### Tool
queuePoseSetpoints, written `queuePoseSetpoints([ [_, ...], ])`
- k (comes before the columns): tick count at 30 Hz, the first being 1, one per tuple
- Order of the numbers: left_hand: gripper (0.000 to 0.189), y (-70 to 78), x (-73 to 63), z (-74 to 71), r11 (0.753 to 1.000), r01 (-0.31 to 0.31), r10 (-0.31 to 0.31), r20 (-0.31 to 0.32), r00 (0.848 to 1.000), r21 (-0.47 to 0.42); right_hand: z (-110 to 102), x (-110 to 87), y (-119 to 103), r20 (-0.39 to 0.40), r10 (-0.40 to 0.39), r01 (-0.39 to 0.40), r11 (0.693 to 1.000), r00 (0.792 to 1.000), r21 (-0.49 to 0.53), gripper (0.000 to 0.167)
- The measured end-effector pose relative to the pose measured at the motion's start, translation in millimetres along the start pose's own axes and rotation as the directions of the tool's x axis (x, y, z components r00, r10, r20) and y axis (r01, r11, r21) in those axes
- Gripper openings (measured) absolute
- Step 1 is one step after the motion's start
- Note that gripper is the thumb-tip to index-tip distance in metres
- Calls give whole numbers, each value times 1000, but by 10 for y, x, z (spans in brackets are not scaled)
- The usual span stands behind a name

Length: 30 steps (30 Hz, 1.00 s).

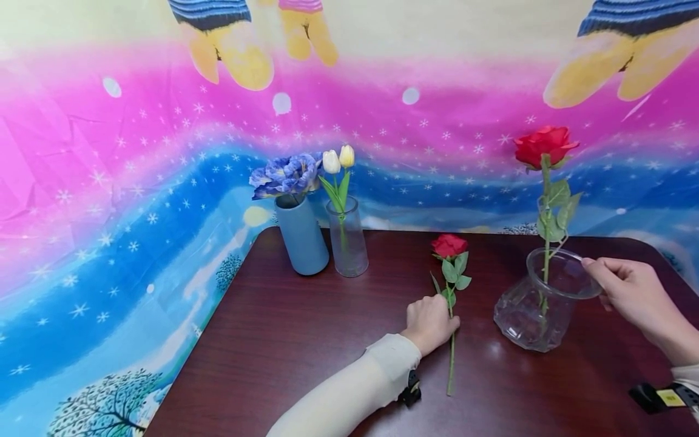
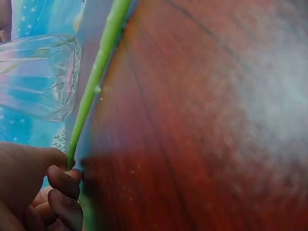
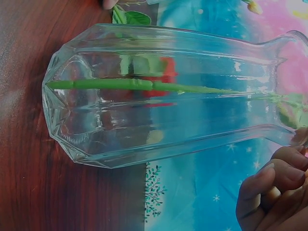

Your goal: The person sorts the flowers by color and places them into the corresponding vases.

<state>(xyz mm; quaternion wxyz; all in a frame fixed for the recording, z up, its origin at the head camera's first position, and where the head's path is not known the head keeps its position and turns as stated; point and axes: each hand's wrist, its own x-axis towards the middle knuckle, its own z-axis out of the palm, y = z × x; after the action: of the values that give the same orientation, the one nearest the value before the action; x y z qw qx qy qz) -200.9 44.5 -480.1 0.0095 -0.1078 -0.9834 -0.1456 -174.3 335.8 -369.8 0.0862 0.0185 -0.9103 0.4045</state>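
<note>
A red rose (image 1: 449, 245) lies on the dark wooden table (image 1: 306, 340), its green stem (image 1: 451, 364) pointing towards me. My left hand (image 1: 450, 318) grips this stem about halfway along; in the left wrist view the fingers (image 2: 65, 180) curl round the stem (image 2: 96, 79). A clear glass vase (image 1: 532, 309) stands to the right with a taller red rose (image 1: 545, 144) upright in it. My right hand (image 1: 592, 270) pinches the vase rim on its right side. In the right wrist view the vase (image 3: 168, 57) holds that stem (image 3: 144, 85), with my curled fingers (image 3: 269, 190) at its mouth.
At the table's back left stand a blue vase (image 1: 301, 238) with a blue flower (image 1: 285, 175) and a clear glass (image 1: 347, 243) holding white and yellow tulips (image 1: 338, 159). A bright pink and blue backdrop (image 1: 109, 182) hangs behind and left of the table.
</note>
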Motion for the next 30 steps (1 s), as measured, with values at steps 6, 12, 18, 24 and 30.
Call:
queuePoseSetpoints([
  [6, 57, -34, -18, -28, 1000, -8, 8, 0, 1000, -5, 6, 8, 12, 5, 3, -3, 1000, 1000, 10, 51],
  [12, 57, -54, -19, -69, 999, 17, -18, -12, 1000, -42, 10, 12, 18, 5, 5, -5, 1000, 1000, 21, 51],
  [18, 61, -93, -11, -84, 982, 67, -66, 12, 998, -176, 0, 16, 21, 8, 6, -6, 1000, 1000, 8, 52],
  [24, 62, -127, -14, -114, 958, 95, -98, 3, 995, -270, -10, 13, 11, 12, 2, -2, 1000, 1000, 3, 51],
  [30, 48, -117, -44, -161, 956, 94, -106, -27, 994, -277, -6, 14, 4, 1, 0, 0, 1000, 1000, 0, 52],
])
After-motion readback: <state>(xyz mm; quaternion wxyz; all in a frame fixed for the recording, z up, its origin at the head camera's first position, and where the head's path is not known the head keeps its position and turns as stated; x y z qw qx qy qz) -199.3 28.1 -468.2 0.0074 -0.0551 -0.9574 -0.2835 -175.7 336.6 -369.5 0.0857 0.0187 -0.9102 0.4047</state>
